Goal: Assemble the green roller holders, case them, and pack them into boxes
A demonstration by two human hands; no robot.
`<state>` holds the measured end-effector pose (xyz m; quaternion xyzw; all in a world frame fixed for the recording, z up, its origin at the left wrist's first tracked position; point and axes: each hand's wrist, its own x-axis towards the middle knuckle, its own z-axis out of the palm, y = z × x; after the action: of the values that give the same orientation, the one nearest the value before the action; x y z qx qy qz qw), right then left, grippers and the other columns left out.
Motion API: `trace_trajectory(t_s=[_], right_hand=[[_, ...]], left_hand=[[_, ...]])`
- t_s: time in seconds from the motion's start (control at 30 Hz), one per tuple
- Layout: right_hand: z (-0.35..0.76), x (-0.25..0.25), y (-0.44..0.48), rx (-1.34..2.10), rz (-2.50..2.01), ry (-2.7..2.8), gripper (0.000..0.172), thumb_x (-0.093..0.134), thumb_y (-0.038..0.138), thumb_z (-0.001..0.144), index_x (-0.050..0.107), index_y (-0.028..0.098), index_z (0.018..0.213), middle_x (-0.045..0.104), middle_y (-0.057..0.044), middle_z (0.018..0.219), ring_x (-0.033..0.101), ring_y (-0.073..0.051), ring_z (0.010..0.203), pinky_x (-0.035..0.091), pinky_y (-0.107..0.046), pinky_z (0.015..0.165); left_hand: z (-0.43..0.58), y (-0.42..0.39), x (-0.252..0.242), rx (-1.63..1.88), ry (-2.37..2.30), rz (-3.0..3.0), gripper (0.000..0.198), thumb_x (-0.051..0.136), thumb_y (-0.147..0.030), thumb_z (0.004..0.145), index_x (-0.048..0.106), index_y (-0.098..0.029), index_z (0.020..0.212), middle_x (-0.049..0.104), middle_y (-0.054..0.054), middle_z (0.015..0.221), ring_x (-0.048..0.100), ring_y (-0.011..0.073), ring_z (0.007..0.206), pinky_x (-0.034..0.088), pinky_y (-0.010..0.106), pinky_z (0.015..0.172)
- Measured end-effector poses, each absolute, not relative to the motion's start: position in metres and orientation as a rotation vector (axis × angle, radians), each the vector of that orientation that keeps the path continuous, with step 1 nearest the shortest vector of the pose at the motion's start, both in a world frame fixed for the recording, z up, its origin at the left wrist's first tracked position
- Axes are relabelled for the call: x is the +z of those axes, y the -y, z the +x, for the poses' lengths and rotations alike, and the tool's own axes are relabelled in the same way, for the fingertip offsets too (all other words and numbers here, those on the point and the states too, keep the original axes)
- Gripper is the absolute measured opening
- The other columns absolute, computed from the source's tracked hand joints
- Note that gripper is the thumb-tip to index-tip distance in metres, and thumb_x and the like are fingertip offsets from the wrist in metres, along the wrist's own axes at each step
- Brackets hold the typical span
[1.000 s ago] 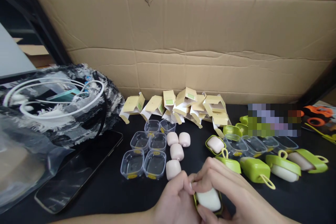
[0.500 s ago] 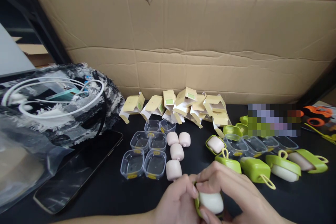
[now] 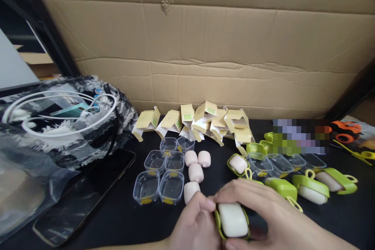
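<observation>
Both of my hands hold one green cover (image 3: pixel 217 222) with a white rounded block (image 3: pixel 233 219) seated inside it, at the lower middle. My left hand (image 3: pixel 197 222) grips its left edge, thumb at the upper left corner. Around the top and right side curves my right hand (image 3: pixel 260 207), its thumb at the bottom edge. Just beyond my left hand stand several pale pink rounded blocks (image 3: pixel 195 173). To the right lie several green covers with loops and pale blocks in them, among them a tilted one (image 3: pixel 311 189). Another pale block sits in an open green cover (image 3: pixel 238 164).
Clear plastic cups (image 3: pixel 146 187) stand in pairs left of centre, with more clear cups (image 3: pixel 279 164) at the right. Opened small cardboard boxes (image 3: pixel 146 120) line the back. At left are a dark phone-like slab (image 3: pixel 88 195), a coiled white cable (image 3: pixel 113 103) and a plastic bag (image 3: pixel 26 191).
My right fingers have shifted off the white block's top, so more of it shows, framed by the green cover. The view has tilted slightly upward.
</observation>
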<state>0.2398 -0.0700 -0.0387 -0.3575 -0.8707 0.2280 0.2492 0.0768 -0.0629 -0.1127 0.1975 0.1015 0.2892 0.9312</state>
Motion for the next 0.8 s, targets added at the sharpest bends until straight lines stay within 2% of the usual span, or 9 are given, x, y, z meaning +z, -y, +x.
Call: trace_trajectory(t_s=[0.1,0.2,0.4,0.57,0.67,0.73,0.8], right_hand=[[0.246,-0.035,0.055,0.476,-1.052,2.239,0.039,0.066,0.015,0.075,0.048,0.027,0.109,0.065,-0.002,0.106,0.064,-0.019,0.097,0.053,-0.028,0.079],[0.246,-0.03,0.032,0.16,-1.182,2.219,0.035,0.061,0.019,0.079,0.041,0.024,0.107,0.061,-0.006,0.105,0.061,-0.021,0.097,0.052,-0.034,0.082],[0.226,-0.04,-0.003,-0.123,-1.353,2.343,0.025,0.063,0.012,0.072,0.044,0.021,0.087,0.059,-0.008,0.092,0.058,-0.028,0.09,0.049,-0.042,0.074],[0.214,-0.053,-0.007,-0.225,-1.452,2.393,0.025,0.062,0.009,0.068,0.051,0.018,0.09,0.062,-0.012,0.094,0.06,-0.033,0.091,0.047,-0.047,0.073],[0.223,-0.04,-0.002,-0.201,-1.435,2.423,0.026,0.069,0.019,0.07,0.056,0.017,0.093,0.064,-0.009,0.096,0.062,-0.029,0.091,0.049,-0.042,0.075],[0.24,-0.026,-0.001,-0.185,-1.427,2.418,0.017,0.064,0.023,0.078,0.059,0.018,0.093,0.065,-0.006,0.093,0.063,-0.023,0.087,0.05,-0.035,0.074],[0.265,-0.013,-0.004,-0.208,-1.444,2.398,0.008,0.055,0.018,0.084,0.062,0.02,0.088,0.066,-0.005,0.088,0.064,-0.02,0.082,0.05,-0.031,0.073]], left_hand=[[0.071,0.064,-0.112,0.502,-0.233,0.465,0.036,0.053,-0.045,0.071,0.059,-0.017,0.093,0.067,0.004,0.076,0.051,0.0171,0.06,0.026,0.029,0.065],[0.066,0.067,-0.108,0.456,-0.273,0.509,0.039,0.057,-0.042,0.068,0.061,-0.015,0.097,0.073,0.009,0.08,0.056,0.018,0.066,0.027,0.029,0.071],[0.067,0.067,-0.106,0.439,-0.242,0.526,0.034,0.057,-0.031,0.065,0.063,-0.013,0.094,0.074,0.01,0.081,0.059,0.0193,0.07,0.028,0.031,0.073],[0.066,0.065,-0.104,0.454,-0.254,0.518,0.034,0.057,-0.026,0.062,0.065,-0.012,0.092,0.074,0.01,0.08,0.06,0.0206,0.075,0.029,0.031,0.074],[0.066,0.065,-0.102,0.454,-0.292,0.524,0.035,0.058,-0.024,0.059,0.065,-0.011,0.091,0.074,0.01,0.08,0.06,0.0202,0.075,0.03,0.031,0.075],[0.066,0.065,-0.102,0.456,-0.318,0.521,0.036,0.057,-0.023,0.058,0.065,-0.011,0.091,0.074,0.01,0.079,0.06,0.02,0.075,0.03,0.032,0.075],[0.066,0.066,-0.102,0.456,-0.325,0.521,0.037,0.057,-0.022,0.058,0.066,-0.012,0.091,0.074,0.009,0.079,0.059,0.0196,0.074,0.03,0.032,0.074]])
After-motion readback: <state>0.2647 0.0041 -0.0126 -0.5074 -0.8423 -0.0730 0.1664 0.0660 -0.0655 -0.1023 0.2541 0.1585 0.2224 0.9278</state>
